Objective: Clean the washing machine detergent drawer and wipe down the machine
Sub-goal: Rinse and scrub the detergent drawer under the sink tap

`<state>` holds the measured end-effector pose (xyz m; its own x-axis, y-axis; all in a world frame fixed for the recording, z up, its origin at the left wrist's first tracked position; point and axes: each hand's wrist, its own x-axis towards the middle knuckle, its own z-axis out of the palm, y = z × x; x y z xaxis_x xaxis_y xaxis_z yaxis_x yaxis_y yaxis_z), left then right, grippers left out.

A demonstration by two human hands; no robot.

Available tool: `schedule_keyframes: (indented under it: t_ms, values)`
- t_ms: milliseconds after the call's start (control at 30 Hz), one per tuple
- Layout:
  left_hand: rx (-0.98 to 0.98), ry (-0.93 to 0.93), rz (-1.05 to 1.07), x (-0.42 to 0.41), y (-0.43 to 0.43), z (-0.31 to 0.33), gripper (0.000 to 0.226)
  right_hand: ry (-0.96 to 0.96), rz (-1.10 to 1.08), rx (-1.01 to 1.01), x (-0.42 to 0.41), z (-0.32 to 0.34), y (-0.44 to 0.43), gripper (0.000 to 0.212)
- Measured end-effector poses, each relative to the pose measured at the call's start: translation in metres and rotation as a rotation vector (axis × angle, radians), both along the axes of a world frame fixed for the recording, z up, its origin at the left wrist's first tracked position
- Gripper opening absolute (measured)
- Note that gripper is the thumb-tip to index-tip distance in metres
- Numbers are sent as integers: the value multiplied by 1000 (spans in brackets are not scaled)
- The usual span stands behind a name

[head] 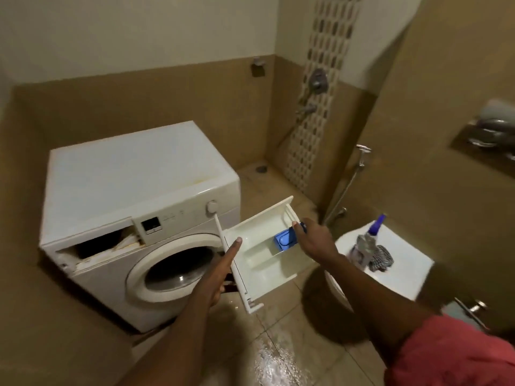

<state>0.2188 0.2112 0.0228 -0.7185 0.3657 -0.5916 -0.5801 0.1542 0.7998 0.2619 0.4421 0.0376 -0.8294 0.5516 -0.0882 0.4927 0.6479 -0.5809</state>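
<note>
The white detergent drawer (259,246) is out of the machine and held in the air in front of the washing machine (133,196). My left hand (220,271) grips its front panel end, thumb over the rim. My right hand (315,240) holds the far side, fingers curled by the blue insert (284,240) in one compartment. The drawer slot (97,246) at the machine's upper left stands open and dark. The round door (178,268) is closed.
A closed white toilet lid (404,271) at the right carries a spray bottle (367,243) and a checked cloth (381,257). The tiled floor (278,358) below is wet. A shower fitting (317,82) and hand spray hose (348,185) hang on the walls behind.
</note>
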Motion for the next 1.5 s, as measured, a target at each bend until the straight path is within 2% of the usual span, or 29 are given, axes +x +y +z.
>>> schedule_keyframes:
  t_ms: [67, 200, 300, 367, 633, 833, 1033, 1233, 1333, 1500]
  values:
    - [24, 14, -53, 12, 30, 7, 58, 10, -80, 7, 26, 7, 27, 40]
    - [38, 30, -239, 47, 101, 15, 65, 23, -245, 2, 96, 21, 90, 40]
    - [33, 22, -350, 81, 155, 18, 48, 16, -370, -28, 153, 22, 137, 38]
    - [29, 20, -398, 105, 187, 17, 41, 23, -429, -41, 191, 21, 163, 37]
    - [56, 107, -559, 217, 326, 32, 37, 53, -666, -36, 359, 27, 267, 33]
    - [82, 156, -778, 295, 419, 38, 33, -45, -866, 25, 469, 32, 320, 32]
    - [97, 193, -990, 353, 493, 36, 27, -62, -1044, -25, 544, 30, 350, 33]
    - [67, 206, -1232, 389, 570, 30, 62, -86, -1241, -52, 594, 28, 391, 39]
    - [57, 254, -1339, 405, 618, 35, 58, -105, -1318, -58, 618, 26, 416, 40]
    - [92, 347, -1396, 438, 684, 43, 54, -206, -1404, -33, 651, 35, 452, 42]
